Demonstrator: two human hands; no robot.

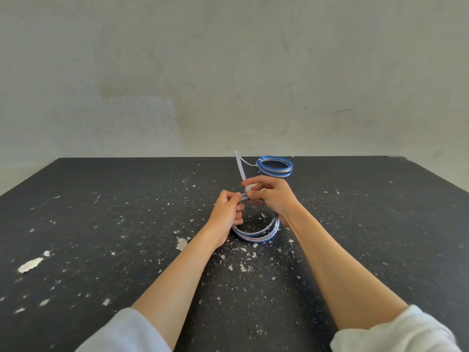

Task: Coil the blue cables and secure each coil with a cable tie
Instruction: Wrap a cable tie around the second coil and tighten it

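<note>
A coil of blue cable [256,236] rests in the middle of the black table [101,224], its near loops lying on the surface and its far part lifted between my hands. My left hand [227,212] grips the coil's left side. My right hand [272,196] pinches a white cable tie [240,168] at the top of the coil; the tie's tail sticks up and away. A second blue coil [275,166] lies at the table's far edge with a white tie around its left side.
The black tabletop is speckled with white paint flakes, with larger chips at the left [30,264] and near my left wrist [182,243]. A pale wall [228,72] rises directly behind the table's far edge.
</note>
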